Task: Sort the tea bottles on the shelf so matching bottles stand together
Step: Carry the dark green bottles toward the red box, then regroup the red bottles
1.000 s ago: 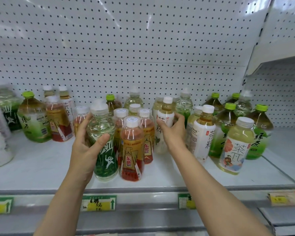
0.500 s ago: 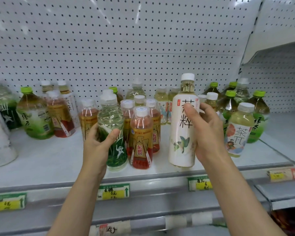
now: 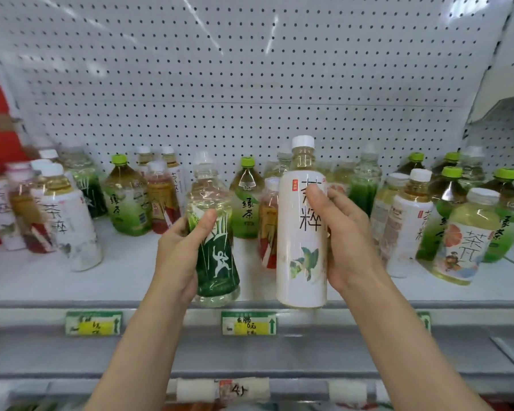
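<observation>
My left hand [image 3: 180, 253] grips a clear bottle with a dark green label [image 3: 215, 256] and holds it up in front of the shelf's front edge. My right hand [image 3: 343, 235] is wrapped around a tall white-labelled tea bottle [image 3: 301, 232] with a white cap, also lifted at the shelf front. Behind them on the white shelf [image 3: 131, 280] stand mixed bottles: a green-capped green tea bottle [image 3: 245, 203], an orange-red labelled bottle [image 3: 267, 226] partly hidden by the white one, and another white-labelled bottle [image 3: 69, 221] at the left.
More green-capped bottles [image 3: 448, 203], a white-labelled bottle [image 3: 408, 223] and a pale bottle with an orange-slice label [image 3: 465, 238] crowd the right. A perforated white back panel [image 3: 250, 84] closes the shelf. Price tags [image 3: 248, 323] line the front rail.
Both hands have drawn their bottles up and toward me, off the shelf surface. The view has shifted left, showing more bottles at the left end.
</observation>
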A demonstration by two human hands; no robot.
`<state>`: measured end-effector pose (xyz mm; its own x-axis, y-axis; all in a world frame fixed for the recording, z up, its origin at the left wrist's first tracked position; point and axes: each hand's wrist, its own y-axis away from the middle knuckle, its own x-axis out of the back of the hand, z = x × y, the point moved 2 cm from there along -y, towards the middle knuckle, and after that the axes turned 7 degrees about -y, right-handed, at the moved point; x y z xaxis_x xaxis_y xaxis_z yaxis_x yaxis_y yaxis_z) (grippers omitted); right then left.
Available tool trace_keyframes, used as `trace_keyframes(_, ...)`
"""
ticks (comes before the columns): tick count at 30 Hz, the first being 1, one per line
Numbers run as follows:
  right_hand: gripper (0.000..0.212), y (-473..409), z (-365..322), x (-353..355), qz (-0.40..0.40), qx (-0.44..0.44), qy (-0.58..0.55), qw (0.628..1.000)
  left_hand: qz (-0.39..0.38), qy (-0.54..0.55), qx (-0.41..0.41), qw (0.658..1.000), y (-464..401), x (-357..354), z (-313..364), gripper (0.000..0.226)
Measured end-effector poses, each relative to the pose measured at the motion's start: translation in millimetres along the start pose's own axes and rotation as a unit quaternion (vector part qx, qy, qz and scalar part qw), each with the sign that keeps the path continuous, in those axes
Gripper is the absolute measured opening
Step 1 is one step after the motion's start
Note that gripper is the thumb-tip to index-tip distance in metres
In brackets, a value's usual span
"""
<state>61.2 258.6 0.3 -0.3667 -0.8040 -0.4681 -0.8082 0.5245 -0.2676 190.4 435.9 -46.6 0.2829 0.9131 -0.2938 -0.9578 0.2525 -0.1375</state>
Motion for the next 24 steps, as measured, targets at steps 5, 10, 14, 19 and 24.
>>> trace_keyframes(5, 0.054, -12.7, 16.9, -39.5, -0.053, -0.041, 0.001, 0.998, 0.057, -0.011, -0.01, 0.998, 12.2, 32.6, 20.2, 0.046)
trace_keyframes(10, 0.054, -22.7, 53.7, -82.8, -0.087, -0.068, 0.03, 0.993, 0.111, -0.023, -0.028, 0.993, 18.0, 83.7, 34.6, 0.05)
trace_keyframes(14, 0.038, -36.0, 92.3, -127.9, -0.082, -0.059, 0.068, 0.993, 0.145, -0.001, -0.04, 0.989, 12.7, 133.0, 43.5, 0.052)
trace_keyframes(19, 0.051, -60.8, 147.6, -184.1, -0.051, -0.044, 0.107, 0.992, 0.155, 0.017, -0.053, 0.986, -15.2, 196.7, 58.8, 0.049)
trace_keyframes(24, 0.054, -89.7, 202.9, -224.0, -0.027, -0.029, 0.153, 0.987, 0.14, 0.02, -0.055, 0.988, -50.8, 258.6, 71.1, 0.043)
